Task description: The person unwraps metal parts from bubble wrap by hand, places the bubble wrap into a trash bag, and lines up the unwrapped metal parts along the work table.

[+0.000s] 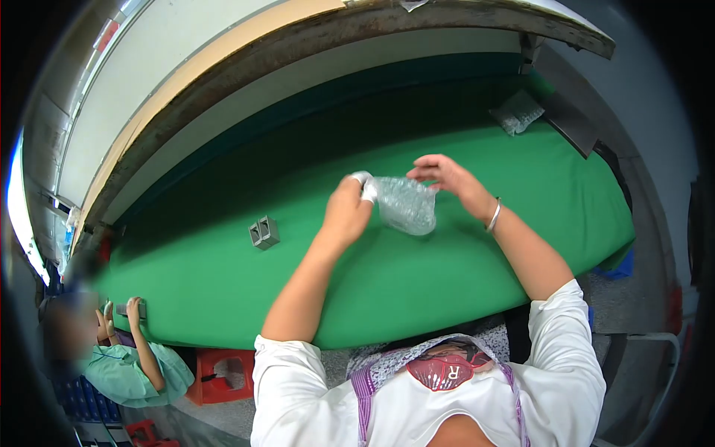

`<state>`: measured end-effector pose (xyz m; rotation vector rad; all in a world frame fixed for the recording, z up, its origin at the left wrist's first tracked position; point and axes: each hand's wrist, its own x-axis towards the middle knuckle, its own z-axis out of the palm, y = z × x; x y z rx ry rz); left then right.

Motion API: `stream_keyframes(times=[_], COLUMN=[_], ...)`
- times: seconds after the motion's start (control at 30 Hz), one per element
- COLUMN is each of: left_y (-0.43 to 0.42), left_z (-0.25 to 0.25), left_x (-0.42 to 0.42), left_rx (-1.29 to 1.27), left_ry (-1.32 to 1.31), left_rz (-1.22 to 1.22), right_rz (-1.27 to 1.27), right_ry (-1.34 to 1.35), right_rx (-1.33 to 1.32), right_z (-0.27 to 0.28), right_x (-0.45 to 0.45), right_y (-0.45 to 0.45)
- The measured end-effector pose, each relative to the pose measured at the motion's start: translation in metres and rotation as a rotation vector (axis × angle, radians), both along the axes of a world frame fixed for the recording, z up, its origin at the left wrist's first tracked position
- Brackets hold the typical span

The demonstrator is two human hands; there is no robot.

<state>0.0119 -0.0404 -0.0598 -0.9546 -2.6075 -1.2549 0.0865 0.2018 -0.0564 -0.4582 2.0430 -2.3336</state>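
Note:
A clear bubble wrap bag (407,205) hangs above the green cloth in front of me. My left hand (347,212) pinches its left end, with white coverings on some of the fingertips. At the bag's upper right edge is my right hand (453,182), its fingers stretched out and slightly apart. Whether its fingertips touch the plastic I cannot tell. What the bag contains, if anything, cannot be made out. To the left of my left forearm, a small grey metal part (264,232) with two openings rests on the cloth.
The green cloth (417,276) covers a long table with a raised ledge (246,48) behind it. More bubble wrap (518,112) lies at the far right. At the left end, a co-worker in a light green top (141,372) handles a grey part (132,309). A red stool (223,376) stands nearby.

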Motion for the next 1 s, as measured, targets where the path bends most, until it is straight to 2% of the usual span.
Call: stream_keyframes(times=[0.03,0.07,0.1,0.17,0.27,0.3,0.4,0.47,0.5,0.67,0.73,0.87,0.93,1.0], left_y=[-0.003,-0.005,-0.008,-0.013,-0.01,-0.006,0.015,0.034,0.041,0.036,0.022,-0.01,-0.035,-0.065], left_z=[-0.022,-0.038,-0.036,-0.031,-0.017,-0.014,-0.01,-0.007,-0.01,-0.001,0.0,0.018,0.038,0.05], left_x=[-0.008,-0.009,-0.009,-0.009,0.006,0.011,0.024,0.032,0.034,0.045,0.04,0.013,-0.008,-0.026], left_rx=[-0.083,-0.058,-0.05,0.014,-0.126,-0.19,-0.244,-0.2,-0.197,-0.326,-0.341,-0.485,-0.744,-0.92], left_ry=[0.031,-0.078,-0.135,-0.256,-0.137,-0.058,-0.055,-0.075,-0.063,0.173,0.153,0.067,-0.014,-0.012], left_rz=[-0.052,-0.076,-0.076,-0.089,-0.097,-0.101,-0.135,-0.205,-0.237,-0.454,-0.483,-0.598,-0.51,-0.341], right_rz=[-0.053,-0.107,0.028,0.039,0.297,0.322,0.248,0.267,0.31,0.314,0.317,0.096,-0.134,-0.287], right_ry=[0.116,0.232,0.199,0.162,0.5,0.654,0.812,0.861,0.799,0.874,0.758,0.446,0.428,0.4], right_rx=[0.205,0.41,0.544,0.54,0.628,0.584,0.957,1.044,0.92,0.657,0.539,0.488,0.344,0.315], right_z=[0.005,0.009,0.005,-0.003,0.012,0.004,-0.001,-0.028,-0.033,-0.038,-0.031,-0.012,0.008,0.024], right_x=[0.009,0.021,0.023,0.016,0.015,0.022,0.067,0.086,0.094,0.093,0.087,0.088,0.084,0.066], right_y=[-0.011,-0.028,-0.043,-0.047,-0.048,-0.059,-0.077,-0.084,-0.086,-0.083,-0.085,-0.067,-0.052,-0.026])
